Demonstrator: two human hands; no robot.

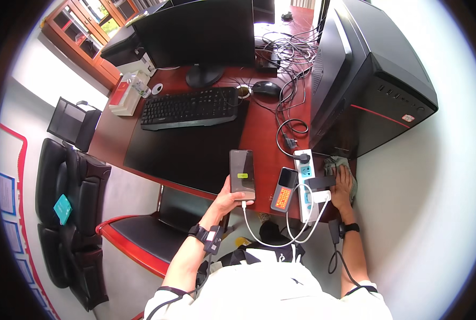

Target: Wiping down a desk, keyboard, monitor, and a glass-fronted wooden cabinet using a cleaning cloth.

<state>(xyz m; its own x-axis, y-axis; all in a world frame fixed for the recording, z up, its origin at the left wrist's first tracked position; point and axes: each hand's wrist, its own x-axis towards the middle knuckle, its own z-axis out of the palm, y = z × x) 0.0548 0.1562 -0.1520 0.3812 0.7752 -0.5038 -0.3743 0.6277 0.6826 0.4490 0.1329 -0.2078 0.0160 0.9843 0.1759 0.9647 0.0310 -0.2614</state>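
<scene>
My left hand (224,199) holds a dark smartphone (242,172) upright at the desk's front edge, thumb across its lower end. A green-yellow patch glows on its screen. A white charging cable (244,204) is plugged into its bottom and loops towards a white charger (322,196) on the power strip (306,172). On the right, my right hand (343,187) lies over a grey-green cloth (336,161) on the desk, fingers stretched forward and partly covering it. A grey handheld device (284,189) with an orange keypad lies left of the strip.
A black computer tower (382,96) stands behind my right hand, beside the wall. Tangled cables (290,52) and a loose plug (290,142) lie left of it. Further left are a mouse (267,89), keyboard (190,107), desk mat (186,156) and monitor (198,36). A chair (150,236) stands left.
</scene>
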